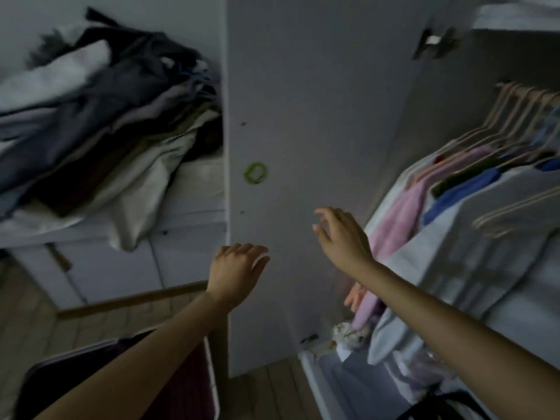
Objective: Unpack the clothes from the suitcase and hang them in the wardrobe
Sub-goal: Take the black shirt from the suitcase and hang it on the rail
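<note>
Facing a white wardrobe door point(303, 116), empty hands point(235, 272) raised, wooden floor point(272, 392) below.

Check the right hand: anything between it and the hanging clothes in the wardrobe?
Nothing visible. The right hand is empty, fingers loosely spread, in front of the white wardrobe panel. The hanging clothes lie just to its right with open space between. The left hand is lower and off to the side.
</note>
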